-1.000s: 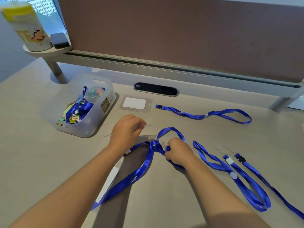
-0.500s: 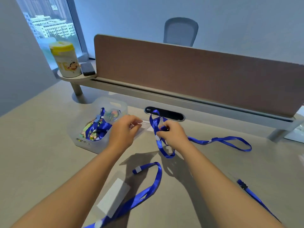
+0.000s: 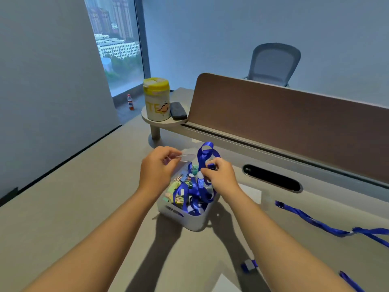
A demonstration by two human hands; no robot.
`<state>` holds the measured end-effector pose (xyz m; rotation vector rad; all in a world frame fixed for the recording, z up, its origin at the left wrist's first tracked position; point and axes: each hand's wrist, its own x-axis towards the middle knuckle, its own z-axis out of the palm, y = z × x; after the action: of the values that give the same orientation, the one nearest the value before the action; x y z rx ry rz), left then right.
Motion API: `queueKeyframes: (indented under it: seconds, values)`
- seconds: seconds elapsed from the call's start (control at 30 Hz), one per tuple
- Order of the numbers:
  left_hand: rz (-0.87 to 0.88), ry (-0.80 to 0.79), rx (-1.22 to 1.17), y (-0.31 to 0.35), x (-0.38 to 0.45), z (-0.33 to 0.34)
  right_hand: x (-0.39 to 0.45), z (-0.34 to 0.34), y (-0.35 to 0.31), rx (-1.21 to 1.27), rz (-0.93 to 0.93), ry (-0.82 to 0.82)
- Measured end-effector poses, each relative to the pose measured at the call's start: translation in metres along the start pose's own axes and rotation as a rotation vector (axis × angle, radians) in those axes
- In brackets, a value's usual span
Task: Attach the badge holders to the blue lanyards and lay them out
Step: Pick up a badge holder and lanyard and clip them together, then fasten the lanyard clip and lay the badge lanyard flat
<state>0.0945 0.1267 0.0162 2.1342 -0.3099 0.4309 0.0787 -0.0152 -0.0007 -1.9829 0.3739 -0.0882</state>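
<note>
My left hand (image 3: pixel 156 170) pinches a clear badge holder (image 3: pixel 186 157) by its top edge, raised above the table. My right hand (image 3: pixel 219 175) grips a blue lanyard (image 3: pixel 202 159) near its clip end; the strap loops up above my fingers and hangs down over the bin. The two hands are close together, a few centimetres apart. Another blue lanyard (image 3: pixel 315 223) lies stretched on the table at the right, next to a badge holder with a white card (image 3: pixel 252 193). A further lanyard end (image 3: pixel 249 265) lies near the bottom edge.
A translucent bin (image 3: pixel 195 223) holding lanyards and coloured clips stands under my hands. A brown divider panel (image 3: pixel 294 119) runs along the desk's back, with a black cable slot (image 3: pixel 271 180) before it. A yellow-lidded canister (image 3: pixel 156 99) and a dark case (image 3: pixel 177 110) sit on a small shelf.
Both hands have risen from the table with the badge holder and the lanyard, and my head has tilted up and turned left. The lanyard loop now hangs over the bin.
</note>
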Motion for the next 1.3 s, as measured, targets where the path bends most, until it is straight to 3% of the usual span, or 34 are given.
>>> queueKeyframes:
  seconds: [0.1, 0.3, 0.6, 0.93, 1.1, 1.3]
  values:
    - [-0.006, -0.003, -0.026, -0.022, 0.013, -0.005, 0.015, 0.028, 0.009, -0.053, 0.021, -0.016]
    - [0.022, -0.067, -0.077, -0.044, 0.022, 0.000, 0.023, 0.038, 0.031, -0.468, 0.116, -0.171]
    - [0.168, -0.251, -0.206, 0.023, 0.005, 0.062, -0.022, -0.067, 0.047, -0.241, 0.117, 0.108]
    - [0.319, -0.526, -0.243, 0.121, -0.102, 0.183, -0.122, -0.207, 0.155, -0.127, 0.350, 0.388]
    - [0.346, -0.583, -0.196, 0.131, -0.143, 0.221, -0.143, -0.224, 0.220, -0.202, 0.451, 0.327]
    - [0.352, -0.615, -0.148, 0.129, -0.163, 0.239, -0.142, -0.219, 0.257, -0.615, 0.470, 0.171]
